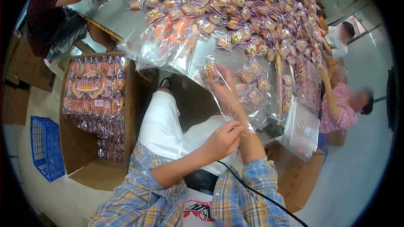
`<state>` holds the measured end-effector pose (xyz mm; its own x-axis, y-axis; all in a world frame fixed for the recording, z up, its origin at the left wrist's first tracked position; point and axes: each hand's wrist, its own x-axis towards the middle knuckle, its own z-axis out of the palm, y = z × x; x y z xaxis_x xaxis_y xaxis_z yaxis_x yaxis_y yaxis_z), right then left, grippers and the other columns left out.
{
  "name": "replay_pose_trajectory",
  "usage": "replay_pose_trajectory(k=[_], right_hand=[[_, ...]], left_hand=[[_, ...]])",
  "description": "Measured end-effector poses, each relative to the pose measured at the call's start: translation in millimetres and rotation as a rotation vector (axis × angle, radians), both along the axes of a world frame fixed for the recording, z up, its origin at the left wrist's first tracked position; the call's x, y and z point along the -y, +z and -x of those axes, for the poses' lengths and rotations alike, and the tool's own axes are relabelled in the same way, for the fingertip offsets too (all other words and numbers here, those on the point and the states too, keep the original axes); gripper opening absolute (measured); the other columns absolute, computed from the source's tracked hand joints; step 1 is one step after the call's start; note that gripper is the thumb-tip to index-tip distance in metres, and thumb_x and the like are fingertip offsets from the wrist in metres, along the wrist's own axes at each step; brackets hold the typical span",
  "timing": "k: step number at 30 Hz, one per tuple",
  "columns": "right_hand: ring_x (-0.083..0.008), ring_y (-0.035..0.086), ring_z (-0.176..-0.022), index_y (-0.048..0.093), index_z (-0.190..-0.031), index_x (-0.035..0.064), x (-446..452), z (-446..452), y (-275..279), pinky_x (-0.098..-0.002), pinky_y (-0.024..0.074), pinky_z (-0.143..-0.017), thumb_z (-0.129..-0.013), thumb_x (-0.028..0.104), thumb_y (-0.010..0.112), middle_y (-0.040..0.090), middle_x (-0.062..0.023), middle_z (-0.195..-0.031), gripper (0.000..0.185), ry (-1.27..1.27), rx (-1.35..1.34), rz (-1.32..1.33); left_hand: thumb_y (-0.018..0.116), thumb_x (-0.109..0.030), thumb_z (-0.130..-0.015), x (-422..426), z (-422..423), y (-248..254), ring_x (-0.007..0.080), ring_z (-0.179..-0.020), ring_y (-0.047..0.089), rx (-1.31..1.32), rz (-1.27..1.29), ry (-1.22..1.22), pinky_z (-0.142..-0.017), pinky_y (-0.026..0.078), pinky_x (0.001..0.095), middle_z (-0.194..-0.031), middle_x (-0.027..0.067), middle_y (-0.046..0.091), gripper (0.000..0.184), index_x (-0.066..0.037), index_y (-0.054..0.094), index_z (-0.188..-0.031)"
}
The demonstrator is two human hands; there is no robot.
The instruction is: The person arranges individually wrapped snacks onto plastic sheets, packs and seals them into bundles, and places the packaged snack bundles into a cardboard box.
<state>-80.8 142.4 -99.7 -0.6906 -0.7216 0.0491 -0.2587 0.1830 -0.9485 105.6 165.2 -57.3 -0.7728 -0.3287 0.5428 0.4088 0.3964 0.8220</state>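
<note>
My right hand [222, 85] reaches into a large clear plastic bag [263, 111], its fingers closed on a small wrapped cookie [209, 69] over the table edge. Whether it grips more than one is hidden. Closer to my body, my left hand [225, 138] pinches the bag's edge beside my right wrist. Several wrapped cookies [253, 94] show through clear plastic just right of my right hand. Printed clear bags [170, 42] lie flat on the table ahead of my hands.
Many wrapped cookies [248, 12] cover the table. On my left, a cardboard box [84, 170] holds filled bags [94, 86], with a blue basket [47, 149] beside it. More clear bags [301, 128] hang at right. Co-workers sit at right; another person [46, 21] stands at upper left.
</note>
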Motion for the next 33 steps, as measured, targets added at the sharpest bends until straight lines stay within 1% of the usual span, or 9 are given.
replay_pose_trajectory(k=[3, 8, 12, 15, 16, 19, 25, 27, 33], right_hand=[[-0.0179, 0.064, -0.104, 0.056, -0.143, 0.002, 8.9, -5.9, -0.3, -0.0318, 0.0543, -0.085, -0.09, 0.014, 0.077, 0.067, -0.0103, -0.119, 0.058, -0.032, -0.172, 0.028], [-0.0201, 0.066, -0.106, 0.057, -0.144, 0.0014, 10.3, 5.9, -15.5, -0.0334, 0.0554, -0.088, -0.094, 0.013, 0.074, 0.066, -0.0143, -0.126, 0.054, -0.02, -0.433, 0.064], [-0.0185, 0.065, -0.106, 0.055, -0.147, 0.0045, -2.5, -1.3, -9.6, -0.0313, 0.0536, -0.091, -0.097, 0.016, 0.073, 0.066, -0.0135, -0.126, 0.055, -0.156, 0.056, 0.02], [-0.0168, 0.064, -0.108, 0.054, -0.146, 0.0058, -18.2, -9.9, -3.0, -0.0308, 0.053, -0.09, -0.094, 0.017, 0.076, 0.066, -0.012, -0.127, 0.057, -0.116, 0.208, 0.197], [-0.0161, 0.063, -0.11, 0.054, -0.144, 0.0069, -22.4, -6.7, -11.6, -0.0307, 0.0529, -0.09, -0.092, 0.017, 0.079, 0.066, -0.0109, -0.127, 0.059, -0.098, 0.213, 0.166], [-0.017, 0.063, -0.11, 0.054, -0.143, 0.0069, -21.1, 6.9, -51.9, -0.0303, 0.0524, -0.089, -0.091, 0.018, 0.08, 0.066, -0.0104, -0.125, 0.059, -0.105, 0.273, 0.172], [-0.0309, 0.064, -0.11, 0.056, -0.141, 0.0015, -7.6, 10.5, -26.0, -0.0433, 0.0504, -0.095, -0.089, 0.014, 0.075, 0.065, -0.0198, -0.122, 0.056, -0.005, -0.168, -0.057], [-0.0371, 0.062, -0.112, 0.059, -0.137, 0.0006, -14.0, 0.5, -27.8, -0.0474, 0.0485, -0.097, -0.087, 0.012, 0.073, 0.064, -0.0214, -0.122, 0.053, 0.019, -0.492, -0.039], [-0.0422, 0.054, -0.118, 0.056, -0.141, 0.0018, -40.7, 37.9, -9.1, -0.0514, 0.0432, -0.104, -0.081, 0.011, 0.071, 0.062, -0.0224, -0.126, 0.062, -0.421, -0.943, -0.317]], left_hand=[[0.064, 0.003, -0.086, -2.6, -0.7, -5.1, 0.0404, -0.105, 0.064, 0.063, -0.032, -0.071, -0.09, 0.054, 0.0431, -0.117, 0.0202, 0.06, 0.042, 0.003, 0.062, -0.127], [0.065, 0.007, -0.086, -7.4, -4.7, -10.7, 0.0364, -0.098, 0.065, 0.088, 0.038, -0.105, -0.084, 0.055, 0.0415, -0.112, 0.0191, 0.061, 0.043, 0.002, 0.061, -0.128], [0.069, 0.003, -0.086, 6.5, -6.5, -5.9, 0.0284, -0.092, 0.064, -0.025, -0.001, -0.037, -0.078, 0.054, 0.038, -0.108, 0.0136, 0.06, 0.044, -0.001, 0.06, -0.129], [0.072, -0.006, -0.093, 35.6, 23.8, -44.7, 0.0167, -0.094, 0.058, 0.12, -0.474, 0.357, -0.082, 0.051, 0.0324, -0.116, 0.0075, 0.055, 0.053, -0.002, 0.047, -0.139], [0.069, -0.011, -0.098, 55.7, 36.2, -37.0, 0.0178, -0.104, 0.058, 0.218, -0.759, 0.361, -0.089, 0.051, 0.0329, -0.125, 0.011, 0.054, 0.053, 0.0, 0.041, -0.142], [0.071, -0.027, -0.099, 104.2, 80.0, -56.0, 0.0301, -0.131, 0.053, 0.275, -0.708, 0.425, -0.107, 0.047, 0.0369, -0.151, 0.0258, 0.043, 0.081, 0.008, 0.024, -0.156], [0.078, -0.04, -0.092, 126.2, 108.1, -53.1, 0.0364, -0.137, 0.051, 0.424, -0.521, 0.292, -0.11, 0.046, 0.0418, -0.155, 0.0343, 0.039, 0.1, 0.014, 0.024, -0.156], [0.082, -0.042, -0.089, 128.6, 113.7, -67.9, 0.0302, -0.125, 0.058, 0.376, -0.453, 0.376, -0.106, 0.047, 0.0405, -0.144, 0.0264, 0.051, 0.103, 0.006, 0.024, -0.16], [0.085, -0.035, -0.086, 126.1, 108.1, -51.8, 0.0354, -0.122, 0.059, 0.389, -0.389, 0.432, -0.105, 0.048, 0.0425, -0.145, 0.0297, 0.048, 0.101, 0.007, 0.028, -0.158]])
